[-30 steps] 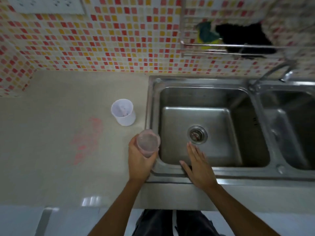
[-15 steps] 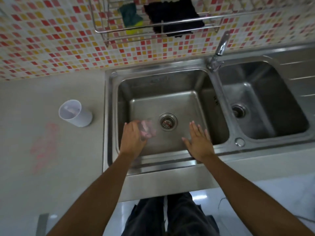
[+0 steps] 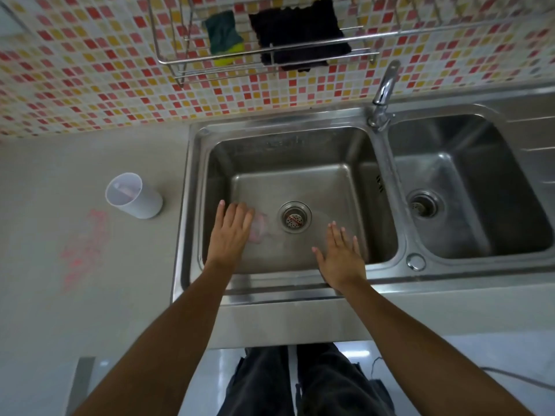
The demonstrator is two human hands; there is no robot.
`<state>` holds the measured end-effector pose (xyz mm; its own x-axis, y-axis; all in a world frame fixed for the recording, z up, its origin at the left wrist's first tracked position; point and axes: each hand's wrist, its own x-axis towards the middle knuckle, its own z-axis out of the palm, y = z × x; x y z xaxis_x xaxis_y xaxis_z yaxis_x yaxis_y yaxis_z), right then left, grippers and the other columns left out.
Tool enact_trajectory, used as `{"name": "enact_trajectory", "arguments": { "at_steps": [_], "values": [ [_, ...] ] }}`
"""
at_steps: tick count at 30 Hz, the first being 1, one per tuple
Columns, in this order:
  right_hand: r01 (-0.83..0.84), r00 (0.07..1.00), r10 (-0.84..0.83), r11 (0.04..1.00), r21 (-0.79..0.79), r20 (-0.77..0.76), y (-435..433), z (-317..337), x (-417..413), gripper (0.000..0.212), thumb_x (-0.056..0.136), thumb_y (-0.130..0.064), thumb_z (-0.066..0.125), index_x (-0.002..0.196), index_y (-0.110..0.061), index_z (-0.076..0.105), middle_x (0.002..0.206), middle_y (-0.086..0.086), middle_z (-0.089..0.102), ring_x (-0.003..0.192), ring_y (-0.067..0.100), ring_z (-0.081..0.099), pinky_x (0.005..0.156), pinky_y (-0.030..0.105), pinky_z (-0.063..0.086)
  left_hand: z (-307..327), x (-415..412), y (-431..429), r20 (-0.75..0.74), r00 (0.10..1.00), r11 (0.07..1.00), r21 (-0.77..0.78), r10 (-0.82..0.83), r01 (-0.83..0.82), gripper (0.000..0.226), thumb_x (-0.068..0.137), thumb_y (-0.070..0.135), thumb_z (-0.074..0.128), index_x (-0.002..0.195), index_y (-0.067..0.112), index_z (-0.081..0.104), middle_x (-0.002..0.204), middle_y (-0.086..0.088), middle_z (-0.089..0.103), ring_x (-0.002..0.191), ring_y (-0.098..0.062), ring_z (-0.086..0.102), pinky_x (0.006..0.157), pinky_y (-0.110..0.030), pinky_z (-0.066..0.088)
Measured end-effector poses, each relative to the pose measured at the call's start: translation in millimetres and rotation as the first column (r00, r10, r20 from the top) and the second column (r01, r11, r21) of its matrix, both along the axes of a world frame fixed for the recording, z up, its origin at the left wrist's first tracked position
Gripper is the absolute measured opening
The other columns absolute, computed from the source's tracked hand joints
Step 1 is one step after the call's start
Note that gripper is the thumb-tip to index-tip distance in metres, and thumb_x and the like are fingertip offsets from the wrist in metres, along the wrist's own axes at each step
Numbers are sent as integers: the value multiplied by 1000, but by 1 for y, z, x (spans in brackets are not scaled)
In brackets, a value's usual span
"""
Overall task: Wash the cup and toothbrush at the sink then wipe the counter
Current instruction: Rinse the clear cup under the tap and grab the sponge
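A clear pinkish cup (image 3: 259,229) is low in the left sink basin (image 3: 300,151), just left of the drain (image 3: 294,217). My left hand (image 3: 231,232) is over it with fingers stretched flat, and the cup shows at the thumb side, partly hidden by the palm. My right hand (image 3: 341,255) hovers open and empty over the basin's front right. A white cup (image 3: 135,196) stands on the counter left of the sink, with a faint pink object inside that I cannot identify.
A pink smear (image 3: 87,247) marks the beige counter (image 3: 45,295) in front of the white cup. The faucet (image 3: 383,91) stands between the left basin and the right basin (image 3: 459,190). A wall rack (image 3: 168,60) holds a green-yellow sponge (image 3: 223,37) and a black cloth (image 3: 300,34).
My left hand carried the pinkish cup from the counter edge down into the left basin, and its fingers have straightened. My view shifted right toward the sink.
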<state>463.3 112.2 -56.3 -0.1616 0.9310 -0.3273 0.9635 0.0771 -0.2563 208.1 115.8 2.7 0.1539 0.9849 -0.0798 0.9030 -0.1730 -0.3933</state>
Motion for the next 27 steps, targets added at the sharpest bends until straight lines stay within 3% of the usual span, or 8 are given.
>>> {"name": "enact_trajectory", "arguments": {
  "at_steps": [5, 9, 11, 13, 18, 22, 25, 27],
  "values": [
    [-7, 1000, 7, 1000, 2, -1, 0, 0, 0, 70, 98, -52, 17, 151, -12, -5, 161, 6, -4, 148, 23, -3, 119, 42, -3, 7, 13, 8, -68, 997, 999, -25, 21, -22, 94, 62, 18, 82, 140, 10, 31, 138, -14, 46, 132, -33, 43, 118, -50, 9],
    [41, 992, -41, 999, -1, -116, 3, 6, 0, 72, 98, -50, 29, 152, -10, 1, 161, 5, 0, 148, 22, 1, 118, 40, -4, 5, 24, 21, 129, 978, 986, 6, 165, -167, 90, 59, 15, 82, 137, 13, 37, 128, -15, 53, 122, -35, 50, 117, -59, 20],
    [139, 952, -128, 990, 19, -277, 21, 14, 9, 74, 97, -46, 39, 152, -11, 5, 161, 5, 4, 148, 21, 3, 118, 38, -2, 5, 36, 33, 331, 915, 965, 41, 232, -260, 82, 60, 15, 80, 130, 15, 38, 115, -15, 59, 107, -36, 58, 112, -64, 27],
    [255, 891, -201, 963, 83, -406, 54, 24, 26, 72, 97, -41, 46, 152, -11, 10, 160, 4, 7, 148, 21, 5, 118, 36, 1, 6, 51, 47, 466, 846, 950, 34, 260, -311, 78, 65, 26, 78, 131, 17, 37, 114, -15, 59, 105, -35, 61, 111, -64, 21],
    [515, 742, -331, 838, 180, -582, 166, 71, 73, 66, 97, -28, 50, 150, -5, 18, 158, 13, 17, 146, 25, 14, 118, 33, 13, 33, 102, 97, 725, 654, 960, -32, 215, -280, 74, 74, 32, 73, 138, 20, 39, 134, -5, 45, 134, -26, 39, 117, -57, 7],
    [494, 733, -327, 859, 135, -597, 233, 93, 88, 63, 98, -28, 48, 150, -9, 19, 155, 12, 27, 142, 29, 27, 116, 40, 24, 48, 140, 141, 824, 548, 966, 2, 145, -260, 86, 60, 45, 84, 133, 23, 44, 127, -2, 48, 120, -22, 43, 107, -35, 30],
    [459, 750, -327, 883, 96, -575, 253, 97, 88, 46, 99, -24, 48, 143, -16, 38, 129, 16, 58, 116, 34, 56, 98, 36, 42, 56, 162, 164, 904, 416, 973, 2, 97, -231, 91, 57, 42, 88, 135, 27, 44, 127, 4, 50, 116, -11, 41, 95, -21, 27],
    [372, 820, -267, 921, 117, -507, 259, 91, 88, 35, 99, -23, 45, 134, -21, 49, 116, 17, 64, 102, 35, 62, 91, 37, 47, 57, 172, 173, 950, 297, 979, -30, 90, -202, 91, 57, 33, 90, 136, 26, 45, 128, 5, 50, 115, -6, 37, 99, -22, 29]
  ]
}}
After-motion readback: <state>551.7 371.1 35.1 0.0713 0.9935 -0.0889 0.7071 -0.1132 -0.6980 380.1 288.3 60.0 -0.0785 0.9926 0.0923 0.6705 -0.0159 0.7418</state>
